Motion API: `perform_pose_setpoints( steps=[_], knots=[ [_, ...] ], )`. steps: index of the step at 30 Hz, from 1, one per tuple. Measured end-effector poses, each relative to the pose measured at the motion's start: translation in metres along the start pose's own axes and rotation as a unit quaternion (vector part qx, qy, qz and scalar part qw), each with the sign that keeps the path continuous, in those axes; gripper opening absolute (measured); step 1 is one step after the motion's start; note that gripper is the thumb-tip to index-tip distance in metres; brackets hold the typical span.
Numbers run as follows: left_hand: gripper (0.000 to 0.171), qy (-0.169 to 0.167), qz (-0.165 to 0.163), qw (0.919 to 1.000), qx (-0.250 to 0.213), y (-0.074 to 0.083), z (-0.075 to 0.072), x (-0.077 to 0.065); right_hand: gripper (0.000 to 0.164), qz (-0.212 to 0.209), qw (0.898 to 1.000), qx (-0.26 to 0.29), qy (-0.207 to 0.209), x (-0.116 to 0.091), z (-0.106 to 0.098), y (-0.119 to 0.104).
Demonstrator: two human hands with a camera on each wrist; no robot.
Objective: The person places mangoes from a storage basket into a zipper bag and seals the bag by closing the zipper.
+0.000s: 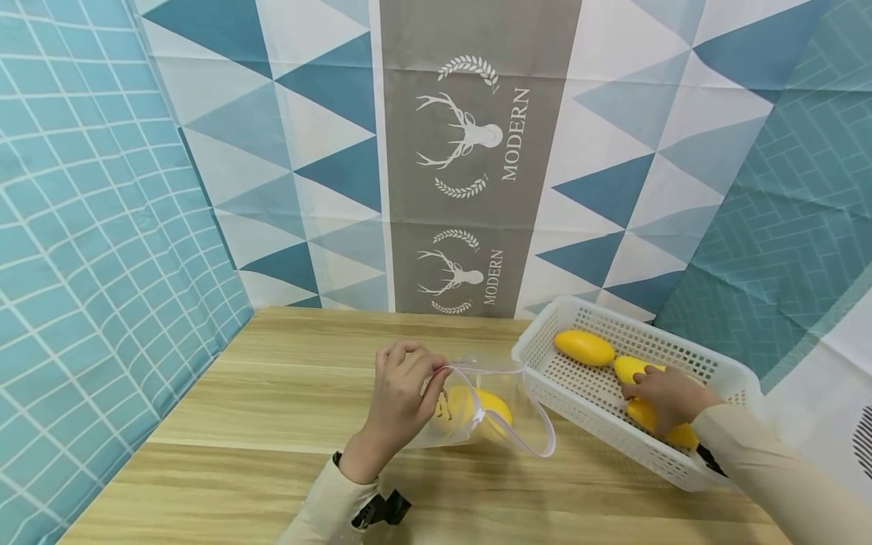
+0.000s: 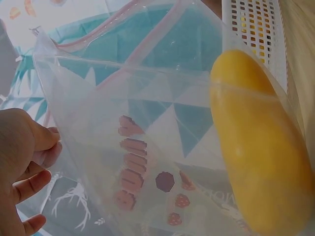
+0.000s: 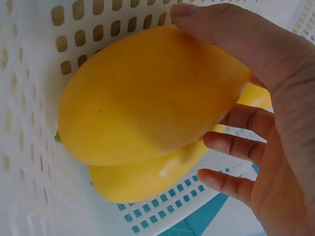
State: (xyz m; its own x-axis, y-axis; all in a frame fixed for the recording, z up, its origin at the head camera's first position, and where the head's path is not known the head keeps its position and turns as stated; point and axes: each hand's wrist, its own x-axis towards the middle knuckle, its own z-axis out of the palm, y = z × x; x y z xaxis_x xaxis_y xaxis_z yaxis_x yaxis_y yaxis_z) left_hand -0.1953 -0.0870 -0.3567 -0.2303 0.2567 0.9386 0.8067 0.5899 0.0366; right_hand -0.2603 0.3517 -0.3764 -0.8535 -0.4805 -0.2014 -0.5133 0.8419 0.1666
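Right hand (image 1: 668,393) curls thumb and fingers round one end of a smooth, oblong yellow fruit (image 3: 147,98) inside the basket; left hand (image 1: 402,386) pinches the edge of a clear plastic bag with pink trim (image 2: 147,118).

Right wrist view alone gives the held fruit's green stem tip (image 3: 57,138). Left wrist view resolves the bag's pinkish block letters (image 2: 132,164) and strawberry prints (image 2: 182,200); head view gives only small brown marks.

Containers: white perforated plastic basket (image 1: 541,350), at right, with more yellow fruit, one near its far left corner (image 1: 584,347). Bag, left of it: yellow fruit within (image 2: 261,147); small white slider (image 1: 479,415).

Room: blue-and-white triangle-patterned hanging (image 1: 320,113) behind, grey band (image 1: 470,208) with stag heads and "MODERN"; light-blue tile-patterned sheet (image 1: 82,189) at left; pale wood-grain surface (image 1: 272,424) under the basket.
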Motion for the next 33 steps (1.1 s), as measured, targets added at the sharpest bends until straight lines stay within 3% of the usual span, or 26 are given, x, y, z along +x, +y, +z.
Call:
perform_pose_setpoints(
  steps=[6, 14, 22, 33],
  knots=[
    [0.006, -0.009, -0.011, 0.9999, 0.002, 0.0018, -0.0016, 0.0009, 0.058, -0.007, 1.000, 0.016, -0.007, 0.0028, 0.0035, -0.0017],
    [0.007, -0.006, -0.007, 1.0000, 0.002, 0.0005, -0.0003, 0.0008, 0.052, -0.022, 1.000, -0.008, -0.012, 0.0027, 0.0042, -0.0034],
    [0.034, -0.003, -0.009, 1.0000, 0.003, 0.0012, -0.0005, 0.0016, 0.054, -0.009, 0.999, 0.007, -0.031, 0.0027, 0.0001, -0.0040],
    [0.034, -0.001, -0.005, 1.0000, 0.004, 0.0003, 0.0013, 0.0005, 0.062, 0.011, 0.999, 0.029, -0.043, 0.0053, 0.0001, -0.0006]
  ],
)
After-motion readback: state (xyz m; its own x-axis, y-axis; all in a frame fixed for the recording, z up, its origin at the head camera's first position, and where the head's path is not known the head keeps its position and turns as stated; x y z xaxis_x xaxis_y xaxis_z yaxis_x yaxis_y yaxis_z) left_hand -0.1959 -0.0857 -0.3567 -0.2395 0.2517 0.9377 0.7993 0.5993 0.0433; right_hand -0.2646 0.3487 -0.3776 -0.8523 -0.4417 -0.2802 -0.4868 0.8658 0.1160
